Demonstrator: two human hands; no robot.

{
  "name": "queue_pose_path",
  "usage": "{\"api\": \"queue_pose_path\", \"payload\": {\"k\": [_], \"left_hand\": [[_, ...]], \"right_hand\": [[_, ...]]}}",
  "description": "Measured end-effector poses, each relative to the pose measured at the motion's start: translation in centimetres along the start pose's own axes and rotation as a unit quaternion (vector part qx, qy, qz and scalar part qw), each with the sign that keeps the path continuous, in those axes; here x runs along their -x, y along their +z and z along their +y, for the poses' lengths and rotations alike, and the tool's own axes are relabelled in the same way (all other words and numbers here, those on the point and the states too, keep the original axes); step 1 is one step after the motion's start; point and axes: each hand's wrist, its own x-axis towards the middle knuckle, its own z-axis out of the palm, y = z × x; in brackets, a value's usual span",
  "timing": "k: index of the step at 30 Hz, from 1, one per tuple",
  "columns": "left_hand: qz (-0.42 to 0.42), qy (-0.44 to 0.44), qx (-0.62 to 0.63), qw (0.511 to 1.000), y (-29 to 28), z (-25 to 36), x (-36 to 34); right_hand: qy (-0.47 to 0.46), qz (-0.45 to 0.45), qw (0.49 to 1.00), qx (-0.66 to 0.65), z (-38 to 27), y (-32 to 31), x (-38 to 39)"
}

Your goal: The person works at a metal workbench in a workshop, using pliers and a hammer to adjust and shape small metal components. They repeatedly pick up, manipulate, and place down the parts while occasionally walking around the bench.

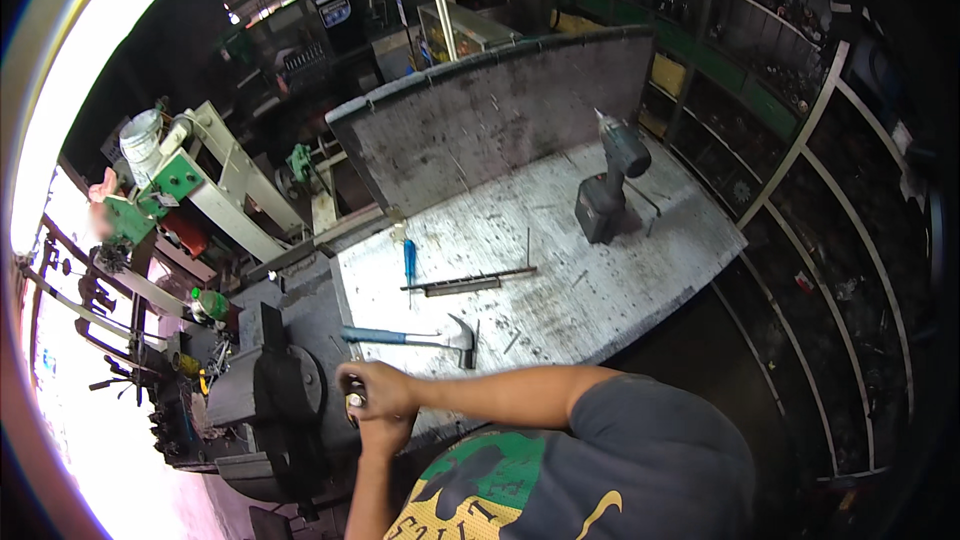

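Note:
My right hand (pixel 385 388) is closed round a small dark tool (pixel 355 398) with metal and yellow parts, just right of a large black bench vise (pixel 260 390). My left hand (pixel 380 432) is directly below, partly hidden by the right one, and appears closed on the same object, which I cannot make out clearly. A claw hammer (pixel 410 337) with a blue handle lies just beyond my hands on the metal bench top (pixel 650 260). Farther back are a blue-handled screwdriver (pixel 409 260) and a thin dark metal bar (pixel 470 278).
A cordless drill (pixel 610 190) stands on the bench before an upright backboard (pixel 500 115). At left are a green and cream machine (pixel 215 190), a green bottle (pixel 208 305) and assorted tools (pixel 200 370). Dark shelving (pixel 830 270) runs along the right.

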Motion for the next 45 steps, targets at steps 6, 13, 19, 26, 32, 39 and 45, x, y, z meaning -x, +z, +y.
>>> {"api": "queue_pose_path", "payload": {"k": [6,13,19,26,32,39,45], "left_hand": [[-0.060,-0.023,0.067,0.996,-1.9,-5.0,-0.6],[0.163,-0.110,0.216,0.956,2.4,-2.0,1.4],[-0.052,-0.032,0.214,0.975,-2.0,-4.0,0.8],[0.153,-0.169,0.178,0.957,2.5,0.8,2.2],[0.114,-0.016,0.221,0.969,0.3,-3.1,2.2],[0.221,-0.205,0.123,0.946,2.2,2.2,3.7],[0.154,0.080,0.286,0.942,-1.6,-1.8,3.3]], "right_hand": [[-0.035,-0.067,0.991,-0.109,0.3,-2.0,-0.2],[0.137,0.001,0.991,-0.003,-0.5,0.6,1.7],[0.047,-0.188,0.970,-0.149,1.8,-2.6,-0.1],[0.057,0.002,0.995,-0.082,1.2,0.4,2.3],[0.089,-0.281,0.907,-0.302,1.7,-3.4,-1.1],[0.080,0.019,0.996,-0.021,0.9,0.2,3.2],[0.159,-0.384,0.885,-0.208,2.6,-4.2,-4.4]]}}
